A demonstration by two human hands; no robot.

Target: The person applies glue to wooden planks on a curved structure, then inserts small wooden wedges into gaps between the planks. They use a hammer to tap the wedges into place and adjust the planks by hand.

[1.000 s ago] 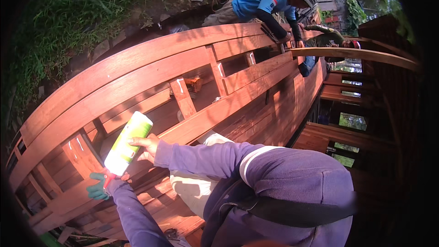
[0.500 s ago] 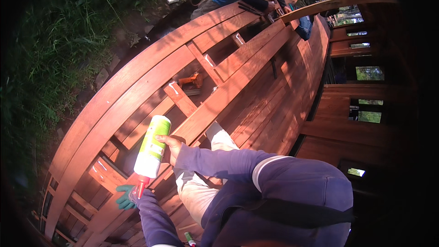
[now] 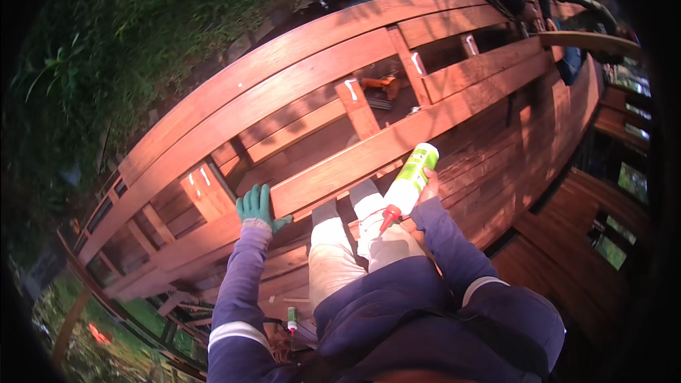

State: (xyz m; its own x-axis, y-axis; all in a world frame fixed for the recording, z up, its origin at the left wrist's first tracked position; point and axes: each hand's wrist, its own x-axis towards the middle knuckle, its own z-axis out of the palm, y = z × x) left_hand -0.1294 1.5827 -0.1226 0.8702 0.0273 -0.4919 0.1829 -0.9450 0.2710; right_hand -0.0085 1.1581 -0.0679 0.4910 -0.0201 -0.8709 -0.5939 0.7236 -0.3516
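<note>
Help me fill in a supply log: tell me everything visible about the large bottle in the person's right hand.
The large bottle is a cylinder, seemingly plastic, white with bright green printed areas. A tapered red nozzle caps one end. It is tilted, base up and nozzle pointing down and leftward, over the pale trousers. The bare right hand grips its side. Whether the nozzle touches the trousers, and how full the bottle is, cannot be told.

A hand could dip between the outer planks and the near plank, but short crosspieces divide that gap and an orange tool occupies one opening. The gloved left hand covers the near plank's left end, while the person's knees fill the room between it and the bottle.
</note>
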